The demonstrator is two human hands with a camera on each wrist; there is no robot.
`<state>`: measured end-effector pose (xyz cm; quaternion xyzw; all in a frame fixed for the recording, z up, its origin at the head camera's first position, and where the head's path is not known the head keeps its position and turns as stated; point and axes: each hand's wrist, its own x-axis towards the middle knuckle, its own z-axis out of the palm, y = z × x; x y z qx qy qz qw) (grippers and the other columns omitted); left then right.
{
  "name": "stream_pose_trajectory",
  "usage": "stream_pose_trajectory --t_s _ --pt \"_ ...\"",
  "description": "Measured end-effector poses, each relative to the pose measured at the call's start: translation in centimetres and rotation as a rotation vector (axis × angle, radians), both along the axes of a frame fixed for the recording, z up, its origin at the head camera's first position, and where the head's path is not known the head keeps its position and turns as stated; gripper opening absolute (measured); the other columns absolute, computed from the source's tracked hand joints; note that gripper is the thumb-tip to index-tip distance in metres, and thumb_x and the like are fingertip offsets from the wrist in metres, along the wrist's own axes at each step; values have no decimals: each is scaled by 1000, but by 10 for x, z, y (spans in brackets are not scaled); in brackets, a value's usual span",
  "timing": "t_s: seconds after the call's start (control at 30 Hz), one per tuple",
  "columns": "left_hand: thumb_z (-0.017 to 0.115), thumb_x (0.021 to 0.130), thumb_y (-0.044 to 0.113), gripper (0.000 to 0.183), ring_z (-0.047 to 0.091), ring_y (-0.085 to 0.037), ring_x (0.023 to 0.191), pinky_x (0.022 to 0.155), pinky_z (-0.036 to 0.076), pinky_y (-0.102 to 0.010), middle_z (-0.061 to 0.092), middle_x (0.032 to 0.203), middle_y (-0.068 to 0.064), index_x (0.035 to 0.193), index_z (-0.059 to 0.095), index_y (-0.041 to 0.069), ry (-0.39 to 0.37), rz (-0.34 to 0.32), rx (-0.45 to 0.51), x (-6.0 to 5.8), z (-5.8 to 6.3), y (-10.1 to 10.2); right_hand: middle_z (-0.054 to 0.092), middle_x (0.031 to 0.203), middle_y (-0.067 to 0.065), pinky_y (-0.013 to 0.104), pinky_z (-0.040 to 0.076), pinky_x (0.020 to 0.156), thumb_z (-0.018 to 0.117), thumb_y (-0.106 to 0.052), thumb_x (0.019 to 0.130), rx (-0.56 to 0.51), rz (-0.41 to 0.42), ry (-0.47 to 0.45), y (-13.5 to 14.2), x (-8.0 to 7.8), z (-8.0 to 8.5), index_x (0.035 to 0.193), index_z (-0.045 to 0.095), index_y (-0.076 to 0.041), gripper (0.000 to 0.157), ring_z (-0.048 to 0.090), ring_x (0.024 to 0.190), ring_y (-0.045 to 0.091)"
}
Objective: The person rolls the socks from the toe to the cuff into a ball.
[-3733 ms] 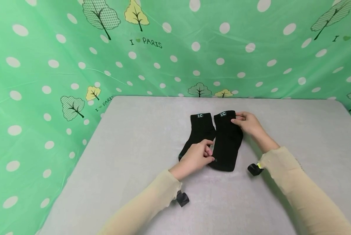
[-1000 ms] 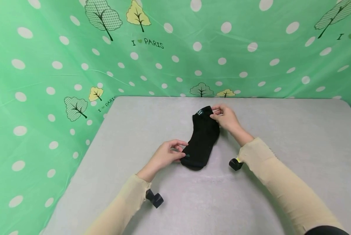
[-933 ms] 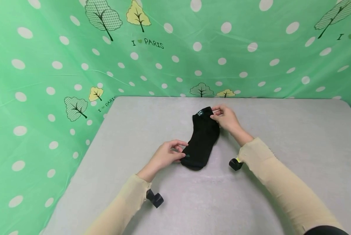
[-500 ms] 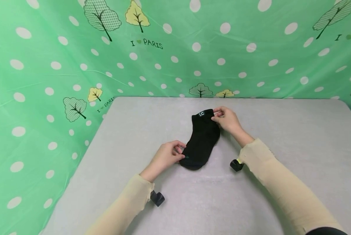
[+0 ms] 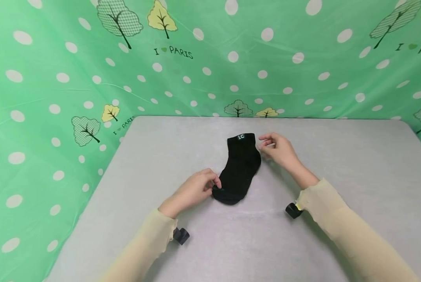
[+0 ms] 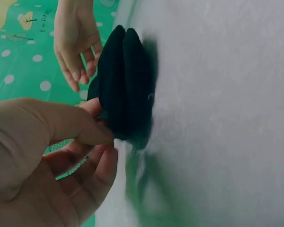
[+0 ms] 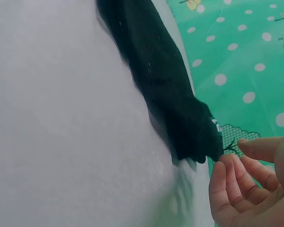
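Observation:
A pair of black ankle socks (image 5: pixel 240 166) lies stacked flat, cuffs toward the back and toes toward the front left. A small white "LC" label (image 5: pixel 241 136) shows on the upper cuff. Two layers of the socks (image 6: pixel 125 85) show at the toe end in the left wrist view. My left hand (image 5: pixel 194 190) is at the toe, its thumb and curled index finger pinching the edge. Just right of the cuff, my right hand (image 5: pixel 279 149) is apart from the fabric, fingers loosely bent with nothing between them. The right wrist view shows a small gap between thumb and cuff.
The socks lie on a pale grey table (image 5: pixel 323 164), its back edge beyond the cuffs. Green polka-dot cloth (image 5: pixel 182 90) hangs behind and to the left. A black wrist camera mount (image 5: pixel 181 236) sits by the left sleeve, another mount (image 5: pixel 294 210) by the right.
The two socks lay side by side at first, then were stacked at the left. The right hand has since let go of the cuff and moved right; the left index finger has curled over the toe.

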<state>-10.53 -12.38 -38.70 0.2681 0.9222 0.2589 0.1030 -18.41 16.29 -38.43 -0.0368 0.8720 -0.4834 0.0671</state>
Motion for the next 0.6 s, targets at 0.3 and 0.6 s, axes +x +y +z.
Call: stream_pose_trajectory --t_s 0.3,0.6 --pt "73 80 0 33 58 -18 99 92 50 -34 62 111 -2 109 66 13 -13 -141 -91 1 2 -2 67 110 23 24 55 67 64 -8 95 -46 120 11 -5 31 1 121 63 5 29 68 84 21" --pt "77 78 4 34 54 -19 100 91 48 -37 58 107 -1 106 62 15 -55 -125 -100 0 -1 1 69 100 14 21 51 69 68 -9 94 -40 261 13 -20 60 -5 114 66 2 23 63 85 17"
